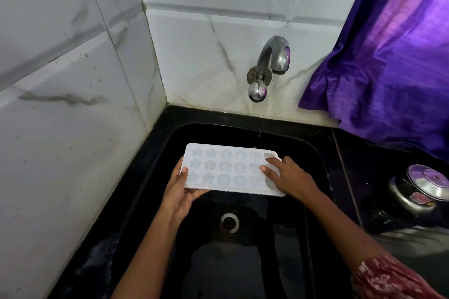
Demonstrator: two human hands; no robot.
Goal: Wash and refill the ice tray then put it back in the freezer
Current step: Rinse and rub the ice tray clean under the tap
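Ice tray (228, 169): a white tray with star- and flower-shaped cells is held level above the black sink (313, 153), nearer the sink's back edge than its front edge, with the cells facing up. It rests on nothing; it is carried by the hands alone.
Left hand (181, 193): closed on the tray's left end, with the thumb on the top face and the fingers curled under the front left corner.
Right hand (289, 178): laid over the tray's right end, fingertips pressed on the top face. Whether anything is gripped underneath cannot be told.
Tap (273, 60): mounted on the tiled back wall above the sink's back edge. A strong stream is not seen; a faint drip may be present below the spout.
Cell contents: whether water is held in the cells cannot be told.
Risk, slip: the tray appears wet, and the right end is only pressed from above. The tray could be dropped into the sink, toward the drain (229, 222).
Risk, tilt: if one end is raised, water would be spilled from the cells and the fill would be uneven.
Risk, misalignment: the spout stands behind the tray's right end. If the tap is opened hard, water could be splashed over the back edge.
Risk, one-handed hold: a hand must be freed for the tap knob (257, 92), so the long tray could sag or twist.
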